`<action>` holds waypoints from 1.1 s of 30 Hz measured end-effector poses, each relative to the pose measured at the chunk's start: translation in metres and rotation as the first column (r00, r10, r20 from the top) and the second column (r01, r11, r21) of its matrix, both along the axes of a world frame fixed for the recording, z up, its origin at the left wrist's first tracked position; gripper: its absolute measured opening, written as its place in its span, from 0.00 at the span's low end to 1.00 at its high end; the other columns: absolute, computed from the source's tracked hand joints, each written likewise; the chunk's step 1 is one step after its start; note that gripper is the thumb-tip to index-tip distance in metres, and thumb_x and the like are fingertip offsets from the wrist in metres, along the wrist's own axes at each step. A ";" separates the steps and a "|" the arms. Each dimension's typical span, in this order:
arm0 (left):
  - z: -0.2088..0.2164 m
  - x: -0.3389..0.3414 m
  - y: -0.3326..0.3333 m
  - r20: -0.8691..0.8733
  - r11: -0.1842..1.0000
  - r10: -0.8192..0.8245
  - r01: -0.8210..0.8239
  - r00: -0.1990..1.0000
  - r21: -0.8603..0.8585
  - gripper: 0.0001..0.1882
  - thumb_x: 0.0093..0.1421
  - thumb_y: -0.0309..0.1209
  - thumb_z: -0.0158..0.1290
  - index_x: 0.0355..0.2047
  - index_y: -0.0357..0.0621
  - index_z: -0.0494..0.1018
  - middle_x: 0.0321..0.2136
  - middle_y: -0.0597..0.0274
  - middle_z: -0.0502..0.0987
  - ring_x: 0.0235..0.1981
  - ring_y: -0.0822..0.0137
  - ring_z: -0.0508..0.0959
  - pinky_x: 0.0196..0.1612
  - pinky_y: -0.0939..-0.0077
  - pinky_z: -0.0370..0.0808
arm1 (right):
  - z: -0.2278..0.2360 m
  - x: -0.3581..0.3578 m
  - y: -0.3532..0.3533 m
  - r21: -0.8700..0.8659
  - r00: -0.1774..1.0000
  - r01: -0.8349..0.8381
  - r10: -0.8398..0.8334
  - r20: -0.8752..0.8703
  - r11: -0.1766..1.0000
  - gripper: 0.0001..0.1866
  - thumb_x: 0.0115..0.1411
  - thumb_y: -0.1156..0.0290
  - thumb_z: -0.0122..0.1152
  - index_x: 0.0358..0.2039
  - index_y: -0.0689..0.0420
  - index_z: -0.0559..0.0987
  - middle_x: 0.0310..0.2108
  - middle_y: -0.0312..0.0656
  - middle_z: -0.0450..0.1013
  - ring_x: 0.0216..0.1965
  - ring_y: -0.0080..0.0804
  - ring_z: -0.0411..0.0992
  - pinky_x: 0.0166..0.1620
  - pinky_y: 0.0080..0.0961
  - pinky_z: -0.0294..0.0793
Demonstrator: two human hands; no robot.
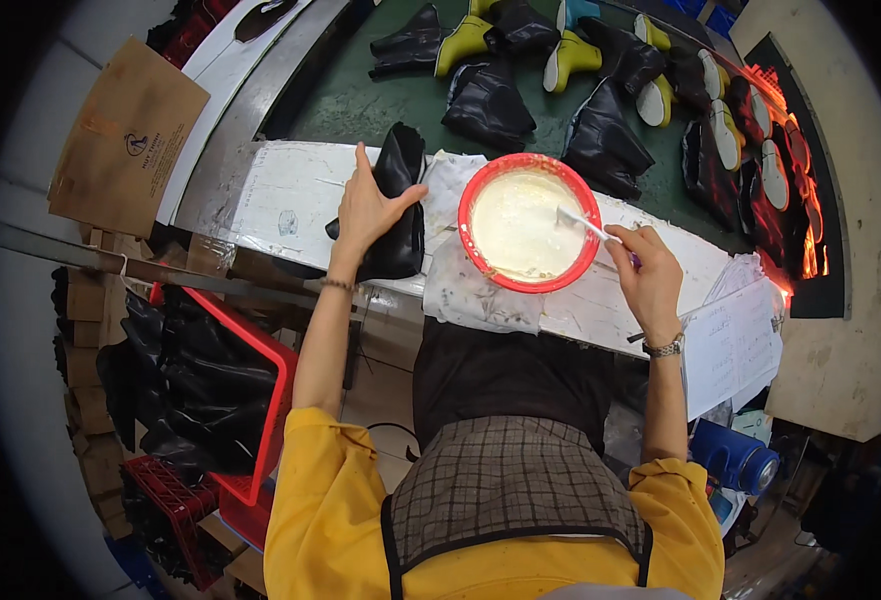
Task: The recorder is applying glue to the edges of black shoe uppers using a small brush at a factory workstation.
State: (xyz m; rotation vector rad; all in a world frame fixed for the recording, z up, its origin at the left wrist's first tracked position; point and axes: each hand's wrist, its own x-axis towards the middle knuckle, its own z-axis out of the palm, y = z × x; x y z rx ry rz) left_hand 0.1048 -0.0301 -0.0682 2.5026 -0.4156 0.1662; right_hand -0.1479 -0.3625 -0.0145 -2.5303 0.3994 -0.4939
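Note:
My left hand (pixel 368 208) holds a black boot upper (pixel 400 235) against the white board, thumb stretched across it and index finger extended; the other fingers are partly hidden. To its right stands a round red bowl (pixel 471 249) of creamy white paste (pixel 520 225). My right hand (pixel 646 272) is closed on the handle of a brush (pixel 590 224), pale with a purple end. The brush head dips into the paste near the bowl's right side.
Black boots (pixel 490 105), several with yellow or white soles, lie on the green belt (pixel 335 108) beyond the board (pixel 290 190). A glowing orange-red heater (pixel 812 225) is at right. Papers (pixel 725 350), a blue flask (pixel 735 455), a red crate (pixel 278 400) and a cardboard box (pixel 125 135) surround me.

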 end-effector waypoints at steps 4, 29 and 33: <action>0.009 0.030 0.015 -0.208 0.979 -0.052 0.009 0.977 -0.203 0.44 0.46 0.48 0.71 0.58 0.29 0.74 0.44 0.38 0.83 0.45 0.46 0.85 0.50 0.61 0.80 | -0.028 -0.011 -0.020 0.063 1.000 -0.020 0.019 0.017 0.998 0.08 0.64 0.68 0.68 0.41 0.55 0.88 0.29 0.39 0.75 0.27 0.32 0.73 0.31 0.29 0.70; 0.127 -0.109 -0.020 -0.600 0.693 -0.484 -0.139 0.637 -0.707 0.16 0.53 0.22 0.68 0.42 0.31 0.81 0.34 0.57 0.85 0.32 0.71 0.85 0.39 0.76 0.83 | 0.019 0.022 0.031 0.064 0.858 -0.334 0.274 0.435 0.940 0.11 0.53 0.68 0.77 0.39 0.46 0.90 0.33 0.30 0.75 0.37 0.26 0.69 0.47 0.28 0.59; 0.125 -0.104 -0.017 -0.571 0.746 -0.521 0.013 0.635 -0.666 0.16 0.54 0.23 0.69 0.43 0.32 0.81 0.34 0.59 0.86 0.32 0.72 0.84 0.40 0.76 0.82 | 0.024 0.023 0.033 0.006 0.867 -0.332 0.303 0.396 0.943 0.10 0.54 0.68 0.76 0.38 0.46 0.90 0.32 0.30 0.75 0.36 0.26 0.70 0.47 0.28 0.59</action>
